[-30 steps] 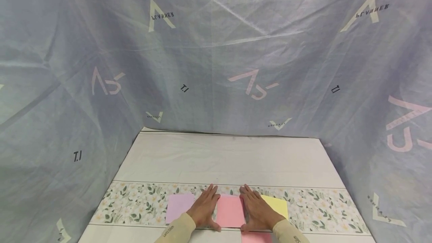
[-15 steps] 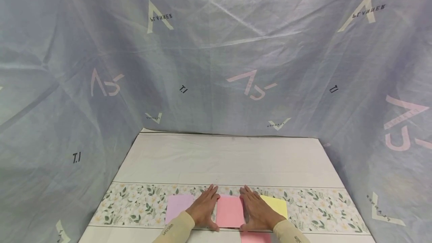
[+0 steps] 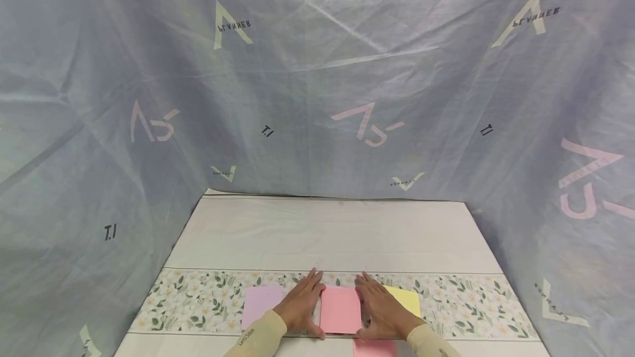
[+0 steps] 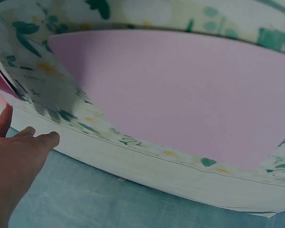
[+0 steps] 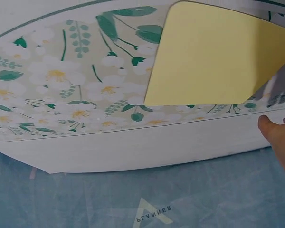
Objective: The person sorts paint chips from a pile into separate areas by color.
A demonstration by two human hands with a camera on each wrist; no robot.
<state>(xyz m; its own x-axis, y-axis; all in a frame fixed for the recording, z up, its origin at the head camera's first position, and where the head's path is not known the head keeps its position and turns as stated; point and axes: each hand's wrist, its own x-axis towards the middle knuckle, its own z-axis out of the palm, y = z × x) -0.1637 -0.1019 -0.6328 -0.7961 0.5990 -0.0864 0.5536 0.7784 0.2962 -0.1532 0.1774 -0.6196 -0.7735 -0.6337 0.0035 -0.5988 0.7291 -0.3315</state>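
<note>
A pink square card (image 3: 340, 310) lies between the two hands on the flowered band of the table. Along its left side, the left hand (image 3: 299, 306) has its fingers stretched towards the far corner and its thumb by the near corner. Mirroring it, the right hand (image 3: 387, 310) lines the right side, fingers extended forward and thumb at the lower corner. In the left wrist view, the left hand (image 4: 19, 164) shows near a raised pink edge (image 4: 0, 83). Only part of the right hand (image 5: 281, 137) enters the right wrist view.
Left of the hands lies a lilac card (image 3: 262, 302); a yellow card (image 3: 408, 299) is partly behind the right hand. Another pink card (image 3: 374, 348) lies at the near edge of view. Grey printed cloth (image 3: 317, 98) encloses the white table (image 3: 322, 230) behind and on both sides.
Both hands and the pink card between them have shifted slightly to the right. The lilac, yellow and nearer pink cards stay in place on the table.
</note>
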